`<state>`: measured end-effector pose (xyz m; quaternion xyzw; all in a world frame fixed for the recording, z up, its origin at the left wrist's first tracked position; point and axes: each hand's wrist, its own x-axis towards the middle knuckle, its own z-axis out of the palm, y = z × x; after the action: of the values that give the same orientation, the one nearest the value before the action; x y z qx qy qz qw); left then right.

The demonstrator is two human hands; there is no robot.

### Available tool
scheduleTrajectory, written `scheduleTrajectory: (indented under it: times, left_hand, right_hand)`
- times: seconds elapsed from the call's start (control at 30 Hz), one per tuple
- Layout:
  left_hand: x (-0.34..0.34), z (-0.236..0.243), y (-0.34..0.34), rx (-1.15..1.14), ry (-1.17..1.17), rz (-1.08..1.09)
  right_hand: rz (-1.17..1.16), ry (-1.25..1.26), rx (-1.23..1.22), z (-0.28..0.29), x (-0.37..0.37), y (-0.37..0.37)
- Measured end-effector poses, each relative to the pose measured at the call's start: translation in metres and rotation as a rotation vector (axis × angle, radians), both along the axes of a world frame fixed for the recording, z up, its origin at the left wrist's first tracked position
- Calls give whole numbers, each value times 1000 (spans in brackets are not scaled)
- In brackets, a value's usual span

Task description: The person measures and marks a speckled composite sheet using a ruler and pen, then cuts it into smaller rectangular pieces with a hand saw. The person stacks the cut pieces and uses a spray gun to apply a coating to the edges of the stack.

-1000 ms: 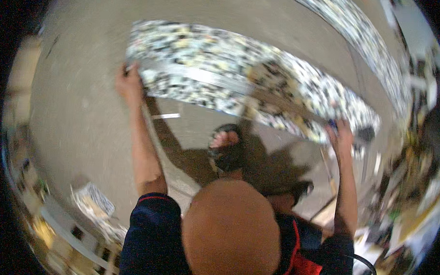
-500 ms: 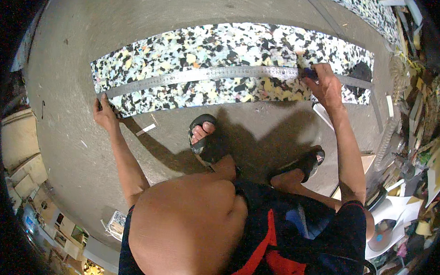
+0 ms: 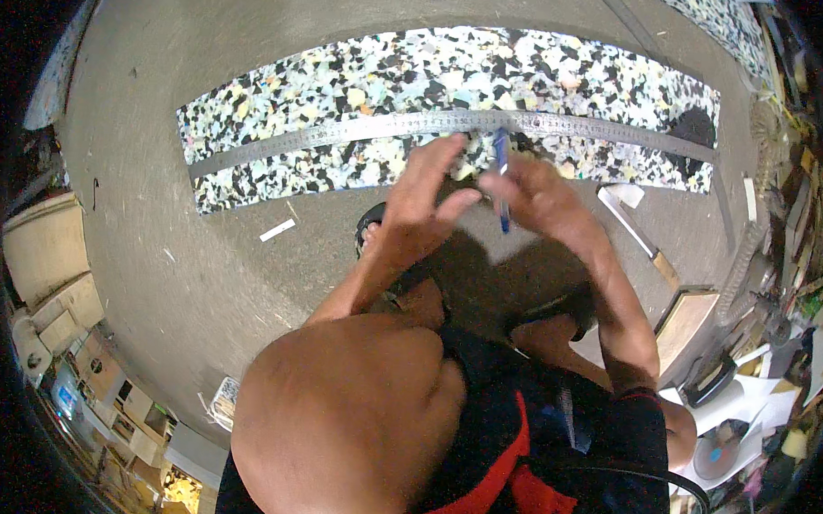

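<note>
A long strip of speckled black, white and pastel foam [image 3: 300, 81] lies crosswise on the floor before me, with a long steel ruler [image 3: 343, 128] along its length. My left hand [image 3: 423, 194] is just below the ruler’s middle, blurred, fingers extended and thumb apart, with nothing visible in it. My right hand [image 3: 540, 198] is beside it, fingers round a blue pen [image 3: 502, 146] that points up toward the ruler. A dark patch [image 3: 692, 126] is on the strip’s right end. My sandalled feet are partly hidden behind the hands and forearms.
On the concrete floor [image 3: 159, 230] are a small white strip [image 3: 276, 230] and, at right, a long-bladed tool with a wooden handle [image 3: 665, 266] beside a board [image 3: 686, 325]. Cluttered offcuts [image 3: 783, 270] line the right; cardboard pieces [image 3: 40, 244] the left; another speckled sheet [image 3: 710, 18] lies at top right.
My left hand has left the ruler’s left end and moved to the middle. My right hand, with the blue pen, has moved left and down from the ruler.
</note>
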<state>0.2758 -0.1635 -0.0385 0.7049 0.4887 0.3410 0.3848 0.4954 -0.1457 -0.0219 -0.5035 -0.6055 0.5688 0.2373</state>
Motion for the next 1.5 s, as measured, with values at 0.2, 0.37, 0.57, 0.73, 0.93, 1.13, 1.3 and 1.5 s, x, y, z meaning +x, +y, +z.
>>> scheduleTrajectory:
  times: [0.2,0.37,0.57,0.73,0.93,1.13,1.3,1.5]
  left_hand:
    - [-6,-8,4,-188,-101,-283]
    - [-9,-14,-9,-402,-106,-142]
    - [-6,-12,-6,-834,-297,54]
    - [7,-2,1,-518,-8,-63]
    - [1,-1,-11,26,121,-1]
    - [-55,2,-11,-603,-137,368]
    - [-103,-30,59,278,585,85]
    - [-125,-53,64,341,685,57]
  right_hand:
    - [301,-83,-233,-2,35,-5]
    - [-50,468,-699,12,44,11]
    - [-128,232,-541,12,0,16]
    - [-270,397,-400,-22,-13,11]
    - [-602,566,-377,9,-2,49]
    - [-323,114,-13,7,47,101]
    - [-317,175,121,-65,22,79]
    - [8,-579,758,-50,17,49]
